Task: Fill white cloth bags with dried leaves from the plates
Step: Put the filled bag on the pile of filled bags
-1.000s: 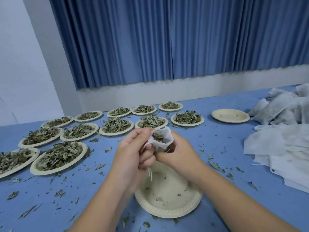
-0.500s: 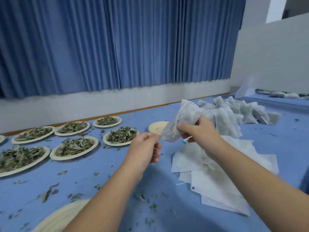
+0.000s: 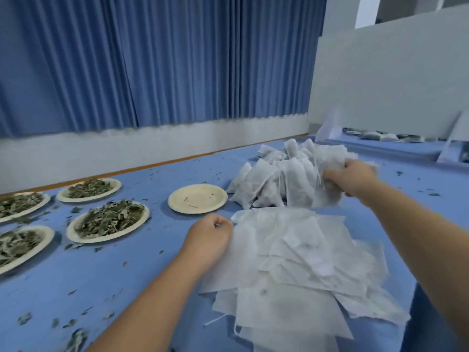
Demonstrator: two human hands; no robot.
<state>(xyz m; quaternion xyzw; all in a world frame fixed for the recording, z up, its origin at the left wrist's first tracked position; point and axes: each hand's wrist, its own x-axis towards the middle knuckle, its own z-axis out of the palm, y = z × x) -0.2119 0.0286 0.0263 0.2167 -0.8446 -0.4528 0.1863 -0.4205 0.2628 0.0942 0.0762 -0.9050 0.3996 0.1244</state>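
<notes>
The right hand (image 3: 347, 177) has carried the filled bag (image 3: 330, 161) it grips onto the far heap (image 3: 269, 184), while the left hand (image 3: 209, 235), fingers curled and its grasp unclear, meets the near empty bags (image 3: 291, 250), so another filling likely follows.

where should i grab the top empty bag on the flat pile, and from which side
Pinch the exposed far-left corner of the top empty bag, coming in from the left, where the left hand is right beside it. The bags lie flat and overlapped, so probably only a free corner or edge gives something to lift.
</notes>
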